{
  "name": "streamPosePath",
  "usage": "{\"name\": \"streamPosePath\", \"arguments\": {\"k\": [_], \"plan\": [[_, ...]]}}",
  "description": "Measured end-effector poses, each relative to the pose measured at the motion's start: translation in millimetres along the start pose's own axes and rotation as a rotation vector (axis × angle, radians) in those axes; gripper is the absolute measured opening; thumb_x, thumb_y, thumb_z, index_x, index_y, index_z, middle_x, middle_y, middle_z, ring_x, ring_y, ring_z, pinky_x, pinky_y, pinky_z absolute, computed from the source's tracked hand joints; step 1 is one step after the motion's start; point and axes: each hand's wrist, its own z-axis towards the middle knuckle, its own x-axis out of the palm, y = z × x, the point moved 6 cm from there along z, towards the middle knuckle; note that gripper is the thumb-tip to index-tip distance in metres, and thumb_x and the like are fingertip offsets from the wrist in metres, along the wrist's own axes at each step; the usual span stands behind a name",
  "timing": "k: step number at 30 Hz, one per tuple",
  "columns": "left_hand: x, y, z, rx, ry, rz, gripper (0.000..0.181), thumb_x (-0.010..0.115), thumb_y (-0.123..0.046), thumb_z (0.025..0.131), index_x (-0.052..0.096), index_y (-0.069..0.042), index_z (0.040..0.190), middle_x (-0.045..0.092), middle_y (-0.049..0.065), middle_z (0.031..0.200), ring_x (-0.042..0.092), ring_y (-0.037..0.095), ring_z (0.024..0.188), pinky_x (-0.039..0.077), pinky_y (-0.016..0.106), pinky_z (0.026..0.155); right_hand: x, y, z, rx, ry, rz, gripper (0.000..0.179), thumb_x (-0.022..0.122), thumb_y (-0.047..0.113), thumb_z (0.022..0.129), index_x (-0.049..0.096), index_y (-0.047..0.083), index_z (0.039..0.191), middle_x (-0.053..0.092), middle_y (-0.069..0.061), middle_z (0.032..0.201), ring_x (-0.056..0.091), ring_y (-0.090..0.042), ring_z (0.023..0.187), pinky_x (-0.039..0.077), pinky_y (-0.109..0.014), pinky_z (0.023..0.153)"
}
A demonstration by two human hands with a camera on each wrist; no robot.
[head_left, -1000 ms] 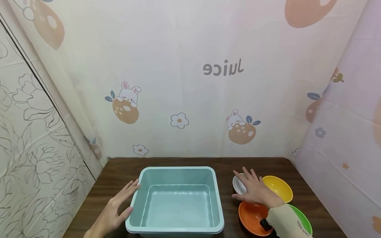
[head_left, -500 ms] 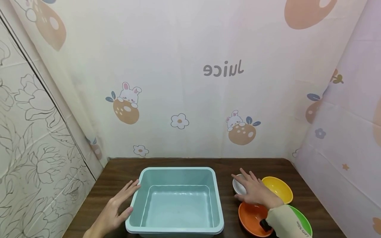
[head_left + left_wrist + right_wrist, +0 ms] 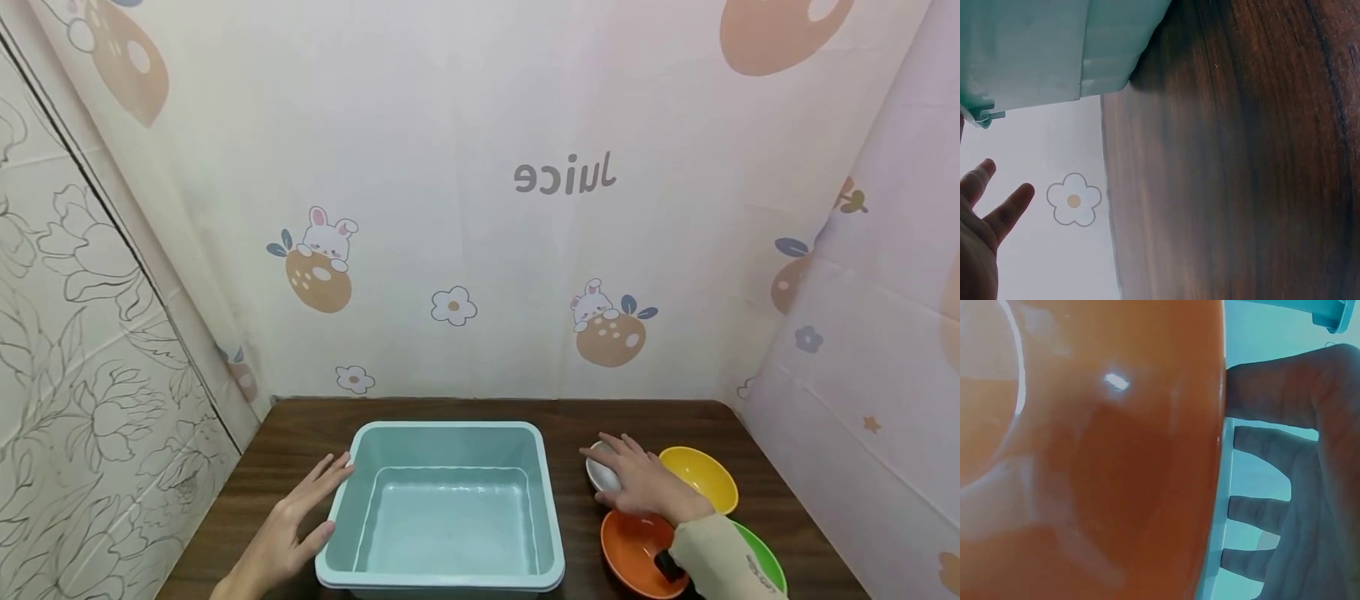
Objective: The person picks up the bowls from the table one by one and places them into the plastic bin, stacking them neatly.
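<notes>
Table [image 3: 570,421], toward right edge: your spread right hand [image 3: 641,483] now lower over white bowl [image 3: 602,477], likely nearing grip; left hand [image 3: 287,517] splayed by tub [image 3: 450,446]

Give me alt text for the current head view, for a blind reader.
A person's right hand is spread over a small pale bowl, near a yellow bowl, an orange bowl and a green bowl on a wooden table. The left hand lies at the left edge of a pale blue tub. Behind is a pale printed backdrop.

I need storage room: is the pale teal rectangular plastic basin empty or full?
Empty: the head view looks down into the pale teal rectangular basin, and its bare floor and inner walls show.
</notes>
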Motion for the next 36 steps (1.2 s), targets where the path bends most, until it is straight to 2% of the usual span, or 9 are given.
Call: {"name": "streamPosePath", "arguments": {"k": [8,17,21,27,36], "plan": [[4.0,1.0,-1.2,0.039,-0.021,-0.032,0.062,0.064,-0.007,0.091,0.050,-0.002,0.151,0.048,0.020,0.157,0.030,0.020,0.156,0.019,0.013,0.121,-4,-2,6.0,0.030,-0.001,-0.013,0.069,0.083,0.043,0.076,0.062,0.028,0.140,0.044,-0.019,0.157,0.041,-0.049,0.140,0.033,-0.086,0.098],[4.4,2.3,-3.1,0.010,-0.029,-0.015,0.063,0.063,-0.007,0.091,0.050,-0.007,0.152,0.048,0.017,0.158,0.034,0.030,0.154,0.018,0.011,0.120,-5,0,6.4,0.019,-0.019,-0.011,0.068,0.082,0.044,0.076,0.064,0.027,0.139,0.046,-0.019,0.155,0.045,-0.050,0.136,0.035,-0.086,0.096],[3.4,1.4,-3.1,0.005,-0.025,0.004,0.063,0.063,-0.007,0.090,0.049,-0.008,0.152,0.048,0.015,0.158,0.034,0.028,0.155,0.017,0.011,0.120,-6,1,7.8,0.024,-0.018,-0.010,0.066,0.080,0.045,0.078,0.062,0.028,0.140,0.046,-0.019,0.155,0.045,-0.048,0.136,0.035,-0.085,0.096],[3.4,1.1,-3.3,-0.026,-0.016,0.022,0.065,0.063,-0.006,0.090,0.049,-0.011,0.153,0.049,0.013,0.158,0.036,0.031,0.153,0.016,0.009,0.118,-15,8,9.2,-0.010,-0.040,-0.024,0.063,0.077,0.040,0.079,0.062,0.028,0.140,0.047,-0.019,0.154,0.047,-0.047,0.134,0.039,-0.084,0.094],[3.0,-0.5,-2.3,-0.017,-0.012,0.028,0.065,0.063,-0.007,0.090,0.049,-0.010,0.153,0.048,0.013,0.159,0.035,0.030,0.154,0.016,0.009,0.118,-34,21,10.1,-0.054,-0.100,-0.066,0.061,0.076,0.036,0.079,0.063,0.028,0.139,0.049,-0.018,0.154,0.048,-0.047,0.134,0.041,-0.082,0.093]]}}
